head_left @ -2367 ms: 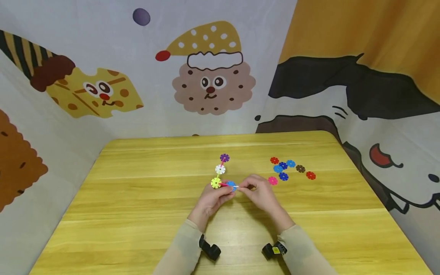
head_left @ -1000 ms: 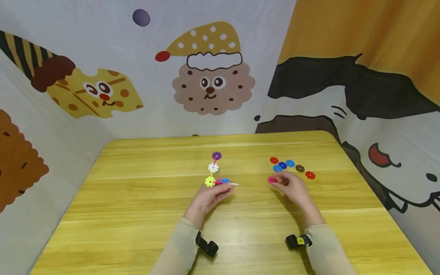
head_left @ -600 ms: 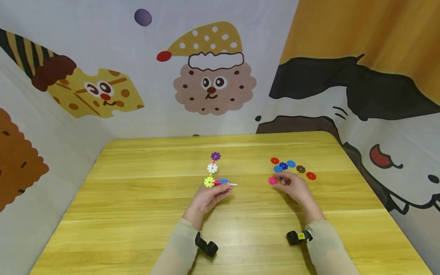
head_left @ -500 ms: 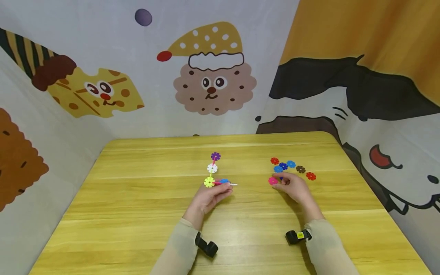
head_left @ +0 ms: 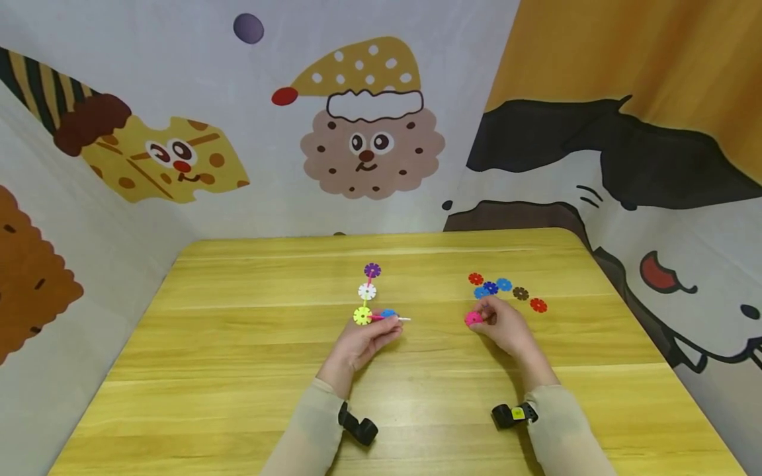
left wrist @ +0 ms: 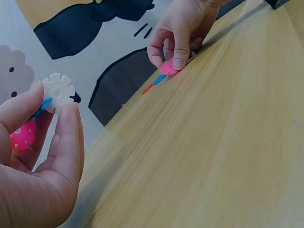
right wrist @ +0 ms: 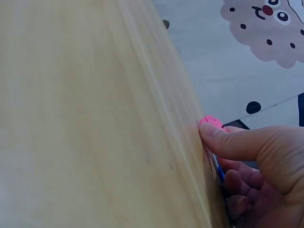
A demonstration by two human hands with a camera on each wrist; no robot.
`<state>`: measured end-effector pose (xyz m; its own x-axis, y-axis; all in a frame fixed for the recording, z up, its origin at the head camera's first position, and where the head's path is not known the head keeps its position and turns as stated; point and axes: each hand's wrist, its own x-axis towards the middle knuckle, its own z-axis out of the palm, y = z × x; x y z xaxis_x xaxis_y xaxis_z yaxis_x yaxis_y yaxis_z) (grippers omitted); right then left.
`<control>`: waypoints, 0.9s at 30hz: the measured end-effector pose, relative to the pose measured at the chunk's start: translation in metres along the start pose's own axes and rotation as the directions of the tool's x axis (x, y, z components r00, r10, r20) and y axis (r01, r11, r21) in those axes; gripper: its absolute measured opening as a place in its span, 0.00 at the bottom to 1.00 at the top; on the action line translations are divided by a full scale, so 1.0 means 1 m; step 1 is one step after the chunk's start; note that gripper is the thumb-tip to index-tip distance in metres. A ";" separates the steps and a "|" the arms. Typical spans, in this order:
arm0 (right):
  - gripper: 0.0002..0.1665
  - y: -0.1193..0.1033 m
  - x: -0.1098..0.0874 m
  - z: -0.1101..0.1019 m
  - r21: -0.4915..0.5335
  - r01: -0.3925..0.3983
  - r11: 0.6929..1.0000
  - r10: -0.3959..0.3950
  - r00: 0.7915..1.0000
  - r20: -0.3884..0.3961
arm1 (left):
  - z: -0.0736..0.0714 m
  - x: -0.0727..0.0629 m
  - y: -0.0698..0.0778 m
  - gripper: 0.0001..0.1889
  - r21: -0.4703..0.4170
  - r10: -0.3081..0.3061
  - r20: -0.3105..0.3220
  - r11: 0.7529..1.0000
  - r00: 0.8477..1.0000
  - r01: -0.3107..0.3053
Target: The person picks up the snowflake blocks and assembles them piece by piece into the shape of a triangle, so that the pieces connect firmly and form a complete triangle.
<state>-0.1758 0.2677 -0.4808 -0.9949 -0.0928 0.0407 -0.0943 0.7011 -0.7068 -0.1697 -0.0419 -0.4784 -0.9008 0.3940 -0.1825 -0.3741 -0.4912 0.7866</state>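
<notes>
In the head view my left hand (head_left: 363, 344) holds a chain of notched snowflake discs by its near end. A purple disc (head_left: 372, 270), a white disc (head_left: 367, 291) and a yellow disc (head_left: 362, 316) run up its left side, slotted together through edge-on discs. A blue disc (head_left: 388, 314) sits by my thumb, with an edge-on white disc (head_left: 404, 319) sticking out rightward; the left wrist view shows this white disc (left wrist: 59, 92) face on. My right hand (head_left: 506, 327) pinches a loose pink disc (head_left: 473, 318) between thumb and fingers, low over the table.
Beyond my right hand lie several loose discs: a red disc (head_left: 475, 279), a dark blue disc (head_left: 491, 288), light blue ones, a brown disc (head_left: 520, 293) and another red disc (head_left: 538, 305). The wooden table (head_left: 238, 370) backs onto a cartoon-printed cloth (head_left: 256, 165).
My right hand left the white disc at the chain's end, moved right to the loose pink disc, pinched it and drew it slightly nearer. My left hand shifted a little left with the chain.
</notes>
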 end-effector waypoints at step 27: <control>0.12 -0.068 -0.004 0.041 0.521 -0.028 0.853 -0.066 0.985 0.161 | 0.004 0.004 -0.007 0.09 -0.006 -0.009 0.018 1.000 1.000 0.009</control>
<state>-0.1635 0.1914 -0.4618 -0.9675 -0.2515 -0.0272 -0.0333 0.2329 -0.9719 -0.1699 -0.0333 -0.4823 -0.8934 0.4120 -0.1790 -0.3836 -0.4924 0.7813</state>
